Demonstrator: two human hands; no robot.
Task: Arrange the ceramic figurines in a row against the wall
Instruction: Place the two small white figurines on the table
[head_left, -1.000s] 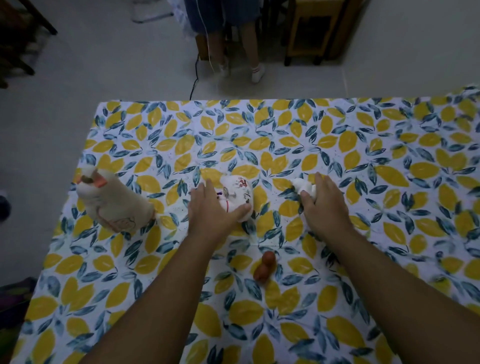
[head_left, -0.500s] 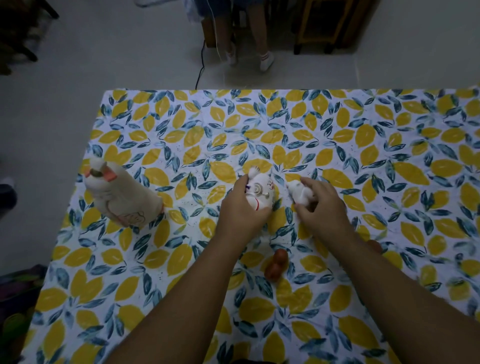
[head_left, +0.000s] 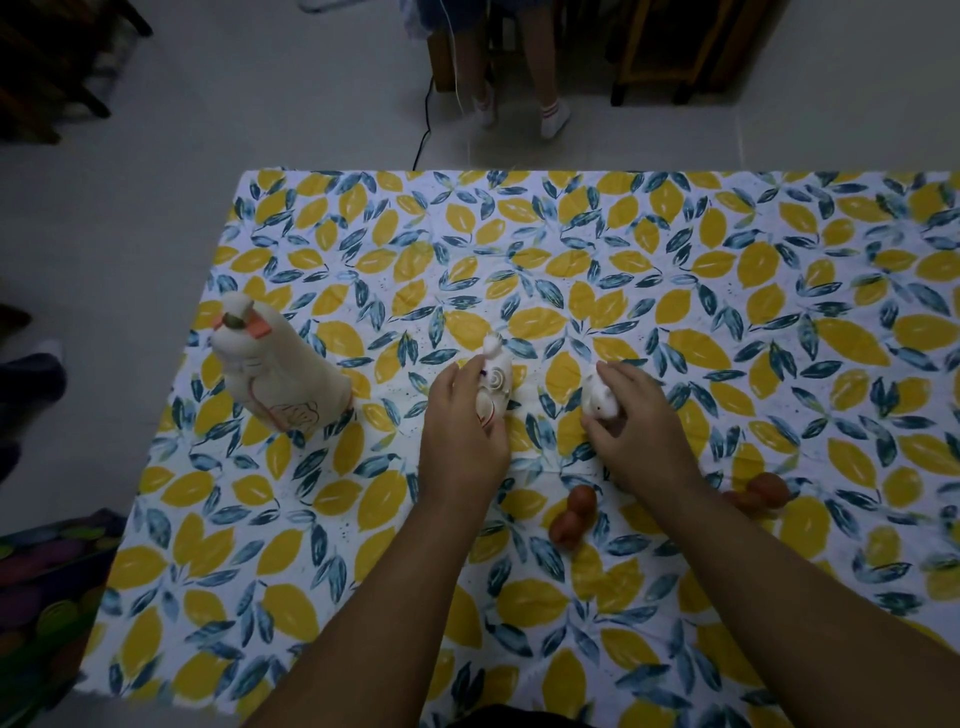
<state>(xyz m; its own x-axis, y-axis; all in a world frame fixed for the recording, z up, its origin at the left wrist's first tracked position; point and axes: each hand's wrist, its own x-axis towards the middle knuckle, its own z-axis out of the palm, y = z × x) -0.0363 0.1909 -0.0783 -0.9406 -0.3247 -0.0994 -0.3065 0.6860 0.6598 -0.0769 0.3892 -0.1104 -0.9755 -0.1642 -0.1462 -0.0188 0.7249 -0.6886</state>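
Figurine (head_left: 494, 382) – between left fingers (head_left: 470, 371)

No readable text, label, brand, number or sign anywhere in view. Only painted decoration: purple and red swirl marks on the white figurine (head_left: 494, 387), too small and dim to resolve into characters, and an orange line drawing low on the tall cream figurine (head_left: 275, 364), likewise not lettering. Printed yellow and blue leaves on the tablecloth (head_left: 675, 270), without words.
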